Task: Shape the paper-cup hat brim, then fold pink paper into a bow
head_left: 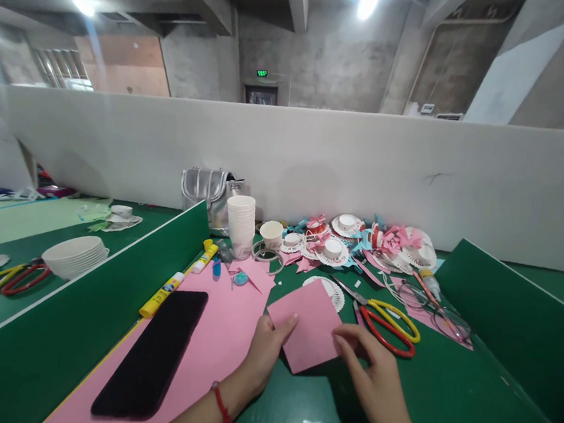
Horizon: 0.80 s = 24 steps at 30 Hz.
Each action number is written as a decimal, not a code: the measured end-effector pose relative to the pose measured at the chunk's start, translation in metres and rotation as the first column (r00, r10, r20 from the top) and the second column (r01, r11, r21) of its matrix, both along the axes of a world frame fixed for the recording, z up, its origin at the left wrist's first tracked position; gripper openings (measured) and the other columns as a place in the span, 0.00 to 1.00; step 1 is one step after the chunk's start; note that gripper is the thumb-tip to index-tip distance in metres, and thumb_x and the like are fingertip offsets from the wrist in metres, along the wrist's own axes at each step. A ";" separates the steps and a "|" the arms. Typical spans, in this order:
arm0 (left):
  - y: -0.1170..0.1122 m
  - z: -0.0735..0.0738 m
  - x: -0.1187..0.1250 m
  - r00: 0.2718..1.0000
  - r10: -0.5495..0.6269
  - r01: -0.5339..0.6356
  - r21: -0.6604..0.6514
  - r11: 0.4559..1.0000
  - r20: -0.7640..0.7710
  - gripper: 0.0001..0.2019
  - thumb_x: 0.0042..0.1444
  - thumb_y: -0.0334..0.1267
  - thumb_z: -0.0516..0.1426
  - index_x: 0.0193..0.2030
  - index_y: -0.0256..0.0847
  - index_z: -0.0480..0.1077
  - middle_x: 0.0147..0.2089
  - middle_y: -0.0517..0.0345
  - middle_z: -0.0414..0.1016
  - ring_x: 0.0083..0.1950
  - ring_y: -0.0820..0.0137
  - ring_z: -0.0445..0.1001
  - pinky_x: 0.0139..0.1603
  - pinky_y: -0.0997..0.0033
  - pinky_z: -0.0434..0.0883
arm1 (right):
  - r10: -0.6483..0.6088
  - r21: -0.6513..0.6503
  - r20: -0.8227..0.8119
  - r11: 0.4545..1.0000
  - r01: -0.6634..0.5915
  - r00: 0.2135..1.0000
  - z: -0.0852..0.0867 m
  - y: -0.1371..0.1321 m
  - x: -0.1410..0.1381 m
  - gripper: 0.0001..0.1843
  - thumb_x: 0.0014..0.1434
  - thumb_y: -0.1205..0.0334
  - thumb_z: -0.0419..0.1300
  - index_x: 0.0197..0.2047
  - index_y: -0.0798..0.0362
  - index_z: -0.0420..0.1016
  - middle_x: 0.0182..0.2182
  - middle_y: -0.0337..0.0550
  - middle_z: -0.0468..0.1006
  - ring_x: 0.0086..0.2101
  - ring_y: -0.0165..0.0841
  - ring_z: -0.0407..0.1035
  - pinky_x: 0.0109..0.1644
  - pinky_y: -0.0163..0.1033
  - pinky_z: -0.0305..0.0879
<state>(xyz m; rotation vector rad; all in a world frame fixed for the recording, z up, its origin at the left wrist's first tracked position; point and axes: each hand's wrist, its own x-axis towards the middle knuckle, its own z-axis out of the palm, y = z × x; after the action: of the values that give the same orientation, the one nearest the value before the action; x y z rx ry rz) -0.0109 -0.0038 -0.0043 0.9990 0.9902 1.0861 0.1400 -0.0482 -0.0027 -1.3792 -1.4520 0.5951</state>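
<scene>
A square of pink paper point(310, 324) is held up over the green table, tilted with one corner toward me. My left hand point(269, 343) grips its left corner, thumb on top and the other fingers hidden beneath. At the right corner, my right hand point(368, 356) pinches the edge between thumb and fingertips. Just beyond my right hand lie scissors point(391, 322) with red and yellow handles, their blades parted. Behind the pink square, a white scalloped paper plate point(330, 289) is partly covered by it.
A black phone point(153, 352) rests on a large pink sheet point(220, 338) at left, near glue sticks point(161, 294). Stacked paper cups point(241, 224) and cup-and-plate crafts point(333, 248) stand at the back. Eyeglasses point(436, 313) lie right. Green dividers point(524, 334) edge both sides.
</scene>
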 end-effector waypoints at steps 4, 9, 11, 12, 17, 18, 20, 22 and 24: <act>0.002 -0.003 -0.001 0.970 -0.129 0.128 0.021 0.992 0.204 0.14 0.45 0.40 0.59 0.37 0.32 0.72 0.34 0.50 0.76 0.36 0.65 0.72 0.39 0.66 0.66 | -0.168 -0.074 -0.153 0.985 0.158 0.974 0.000 0.007 0.009 0.12 0.49 0.54 0.56 0.29 0.55 0.70 0.21 0.40 0.71 0.22 0.31 0.63 0.25 0.33 0.61; 0.005 -0.003 -0.001 0.960 -0.064 0.075 -0.030 0.997 0.273 0.09 0.44 0.38 0.60 0.29 0.32 0.72 0.27 0.54 0.74 0.30 0.70 0.70 0.37 0.69 0.66 | -0.205 -0.117 -0.288 0.977 0.178 0.935 -0.001 0.010 0.015 0.13 0.46 0.53 0.58 0.30 0.55 0.72 0.21 0.39 0.71 0.21 0.30 0.62 0.24 0.33 0.61; 0.006 -0.004 -0.002 0.958 -0.051 0.062 -0.031 0.998 0.281 0.08 0.43 0.37 0.60 0.28 0.33 0.71 0.27 0.55 0.73 0.30 0.71 0.69 0.37 0.69 0.65 | -0.180 -0.138 -0.294 0.980 0.145 0.939 -0.001 0.010 0.015 0.13 0.45 0.54 0.59 0.32 0.55 0.73 0.19 0.38 0.71 0.21 0.30 0.63 0.24 0.33 0.61; 0.006 -0.005 -0.002 0.960 -0.055 0.065 -0.027 0.998 0.275 0.09 0.43 0.38 0.60 0.28 0.33 0.71 0.27 0.56 0.73 0.30 0.71 0.69 0.37 0.69 0.66 | -0.159 -0.150 -0.283 0.981 0.121 0.946 -0.001 0.010 0.014 0.14 0.44 0.55 0.60 0.33 0.55 0.74 0.20 0.39 0.72 0.22 0.31 0.65 0.25 0.33 0.62; 0.005 -0.007 -0.003 0.982 -0.052 0.048 0.024 0.999 0.180 0.12 0.44 0.40 0.59 0.34 0.34 0.70 0.28 0.55 0.72 0.31 0.69 0.69 0.34 0.70 0.66 | -0.064 -0.185 -0.236 0.982 0.020 0.970 -0.002 0.010 0.010 0.14 0.39 0.62 0.63 0.33 0.52 0.77 0.36 0.44 0.77 0.38 0.39 0.69 0.38 0.36 0.66; 0.005 -0.006 -0.004 0.986 -0.034 0.027 0.043 0.999 0.164 0.15 0.45 0.39 0.59 0.40 0.36 0.68 0.30 0.56 0.72 0.31 0.69 0.70 0.33 0.71 0.66 | -0.069 -0.187 -0.237 0.982 0.025 0.969 -0.003 0.010 0.011 0.14 0.39 0.62 0.62 0.33 0.52 0.77 0.37 0.44 0.77 0.40 0.40 0.68 0.40 0.37 0.66; 0.004 -0.004 -0.004 0.993 -0.005 -0.007 0.099 0.995 0.115 0.24 0.45 0.37 0.59 0.51 0.43 0.60 0.34 0.57 0.71 0.32 0.70 0.70 0.33 0.72 0.66 | -0.089 -0.193 -0.231 0.980 0.044 0.969 -0.004 0.010 0.012 0.15 0.39 0.62 0.62 0.35 0.52 0.77 0.39 0.45 0.77 0.42 0.41 0.68 0.43 0.39 0.65; 0.003 0.000 -0.005 1.000 0.010 -0.015 0.177 0.984 0.027 0.27 0.43 0.33 0.60 0.52 0.46 0.59 0.39 0.56 0.70 0.37 0.69 0.70 0.35 0.73 0.66 | -0.091 -0.198 -0.217 0.979 0.048 0.972 -0.004 0.010 0.014 0.17 0.38 0.63 0.63 0.37 0.52 0.77 0.40 0.45 0.76 0.44 0.42 0.67 0.46 0.41 0.64; 0.002 0.003 -0.005 0.997 0.009 0.009 0.247 0.969 -0.071 0.23 0.40 0.29 0.60 0.46 0.43 0.65 0.43 0.53 0.70 0.45 0.66 0.68 0.41 0.72 0.65 | -0.078 -0.192 -0.209 0.981 0.037 0.975 -0.004 0.010 0.015 0.18 0.38 0.63 0.62 0.38 0.51 0.76 0.41 0.45 0.76 0.45 0.41 0.66 0.48 0.41 0.62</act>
<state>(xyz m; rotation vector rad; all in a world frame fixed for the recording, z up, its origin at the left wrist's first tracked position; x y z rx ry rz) -0.0161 -0.0015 -0.0016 1.2474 0.9263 1.2011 0.1549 -0.0383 -0.0063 -1.4473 -1.2019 0.8348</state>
